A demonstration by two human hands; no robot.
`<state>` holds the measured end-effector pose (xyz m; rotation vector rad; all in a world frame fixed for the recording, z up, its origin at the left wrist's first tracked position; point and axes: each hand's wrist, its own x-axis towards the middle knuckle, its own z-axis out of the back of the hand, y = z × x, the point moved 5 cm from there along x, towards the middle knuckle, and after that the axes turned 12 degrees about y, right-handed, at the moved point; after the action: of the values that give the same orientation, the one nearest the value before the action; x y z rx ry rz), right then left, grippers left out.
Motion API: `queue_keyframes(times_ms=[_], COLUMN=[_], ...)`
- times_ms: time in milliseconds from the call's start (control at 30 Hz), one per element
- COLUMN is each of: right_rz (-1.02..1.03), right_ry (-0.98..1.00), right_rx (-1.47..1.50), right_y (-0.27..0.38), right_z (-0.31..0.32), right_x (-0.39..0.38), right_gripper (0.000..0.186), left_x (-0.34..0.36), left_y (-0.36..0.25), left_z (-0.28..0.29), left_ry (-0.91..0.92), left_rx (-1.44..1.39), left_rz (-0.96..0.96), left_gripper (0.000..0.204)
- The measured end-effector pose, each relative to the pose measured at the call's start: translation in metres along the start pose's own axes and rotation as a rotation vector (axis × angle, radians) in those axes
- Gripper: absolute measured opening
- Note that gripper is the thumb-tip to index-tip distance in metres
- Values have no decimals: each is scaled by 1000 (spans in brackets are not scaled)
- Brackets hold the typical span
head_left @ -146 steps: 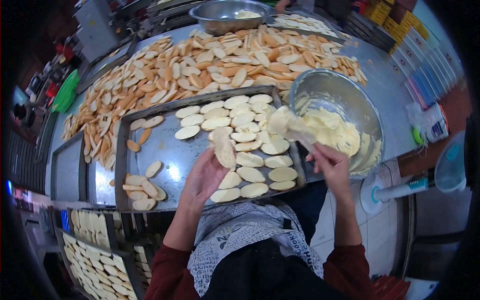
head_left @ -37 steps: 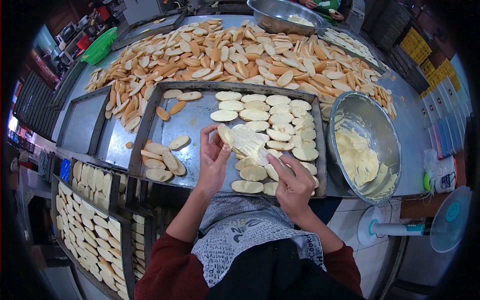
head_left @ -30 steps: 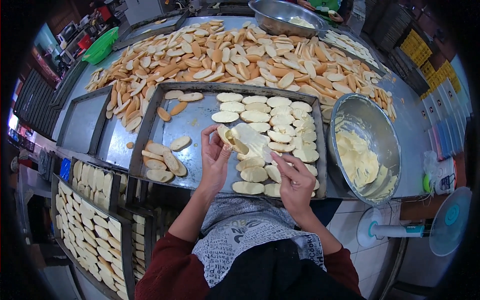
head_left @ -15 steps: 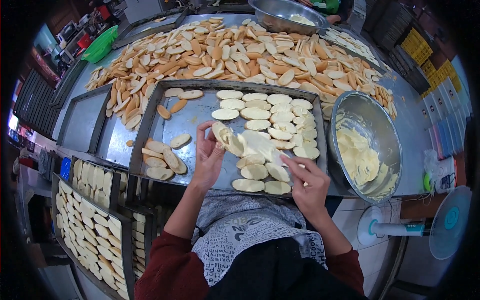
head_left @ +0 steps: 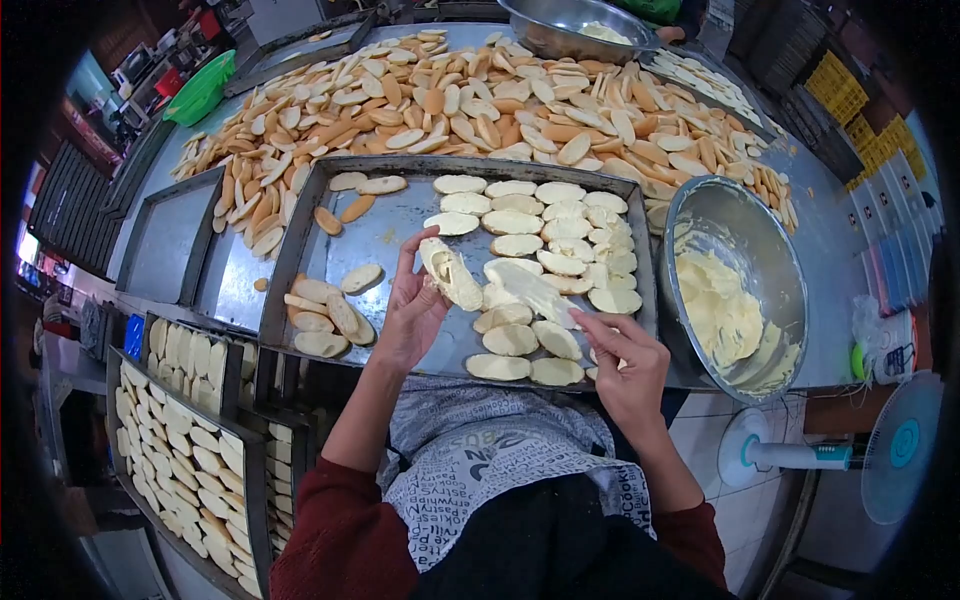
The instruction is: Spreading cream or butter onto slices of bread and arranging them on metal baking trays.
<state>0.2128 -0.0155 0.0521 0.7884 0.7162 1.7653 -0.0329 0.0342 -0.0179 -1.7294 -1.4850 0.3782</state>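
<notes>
My left hand (head_left: 408, 318) grips an oval slice of bread (head_left: 450, 275) by its edge, tilted up, with pale cream on its face. Between the fingers of my right hand (head_left: 628, 365) is a flat spreading spatula (head_left: 535, 290) coated in cream, its blade just right of the slice. Both hands are over a metal baking tray (head_left: 330, 255). Rows of cream-coated slices (head_left: 516, 222) lie on the tray's right side, and a small heap of plain slices (head_left: 320, 315) on its left. Beside the tray at right, a steel bowl (head_left: 765, 260) contains cream (head_left: 715, 305).
A large heap of bread slices (head_left: 430, 110) spreads behind the tray. Beyond it stand another steel bowl (head_left: 555, 35) and a green basin (head_left: 203, 90). Trays of slices (head_left: 180, 450) are stacked low at left; a fan (head_left: 900, 450) is at right. Another person's green clothing (head_left: 655, 10) shows at the far edge.
The spatula has drawn away from the slice, slightly to the right with my right hand. The slice has turned more upright, showing cream on its face.
</notes>
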Motion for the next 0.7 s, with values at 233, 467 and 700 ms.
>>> queue_keyframes(times_ms=[233, 467, 700], right_rz=[-33, -95, -194], right_ry=[-158, -239, -284], right_rx=[109, 163, 195], right_y=[-26, -47, -58], right_z=[21, 38, 57], right_x=[-7, -27, -48], right_gripper=[25, 26, 27], left_x=[14, 37, 49], left_y=[2, 27, 34], left_z=[38, 106, 121], left_ry=[-74, -118, -119], left_rx=[254, 861, 1282], left_rz=[115, 272, 236], left_gripper=[51, 44, 33])
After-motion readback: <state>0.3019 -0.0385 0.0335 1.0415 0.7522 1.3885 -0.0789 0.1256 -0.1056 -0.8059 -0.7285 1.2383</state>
